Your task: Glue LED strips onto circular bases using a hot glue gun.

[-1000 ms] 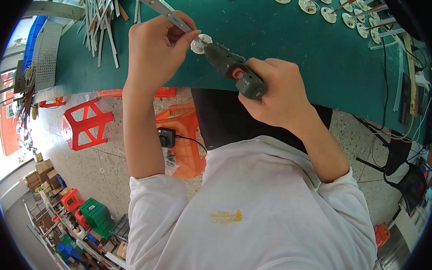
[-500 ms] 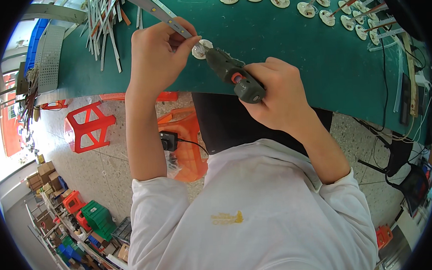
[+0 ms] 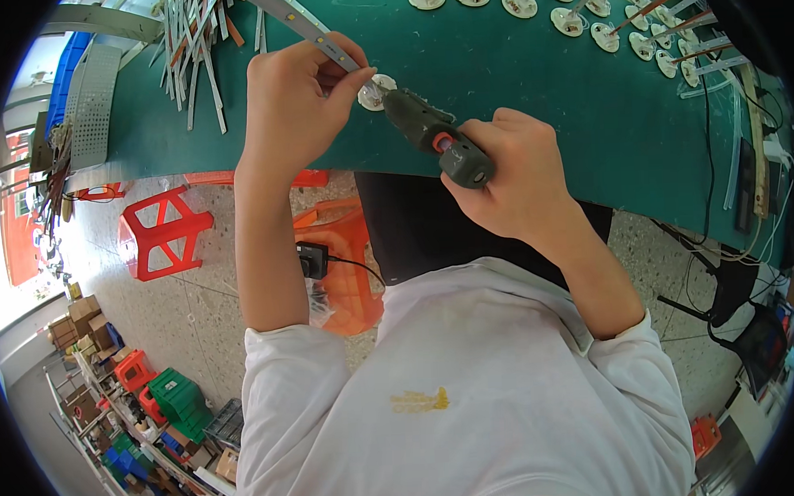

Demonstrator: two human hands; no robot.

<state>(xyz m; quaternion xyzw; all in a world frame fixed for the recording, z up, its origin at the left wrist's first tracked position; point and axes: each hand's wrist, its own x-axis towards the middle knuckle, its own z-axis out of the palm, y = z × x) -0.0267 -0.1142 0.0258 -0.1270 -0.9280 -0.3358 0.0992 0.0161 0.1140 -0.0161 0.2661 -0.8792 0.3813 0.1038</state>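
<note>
The left hand has its thumb and fingers pinched together on a flat, pale strip with small yellow squares, near the strip's lower end. The strip slants down to a round white disc on the dark green table; whether the two touch is hidden at the fingertips. The right hand wraps its fingers around a dark green, gun-shaped tool with an orange-red trigger, its nozzle at the disc beside the strip's end.

The white shirt carries a worn yellow print, too faded to make out. A tiny dark marking on the strip is too small to read.

At the left edge of the table stands a pale perforated box, beside a blue plastic bin. Low on the left, a green plastic crate sits among shelved goods; its contents cannot be told.
</note>
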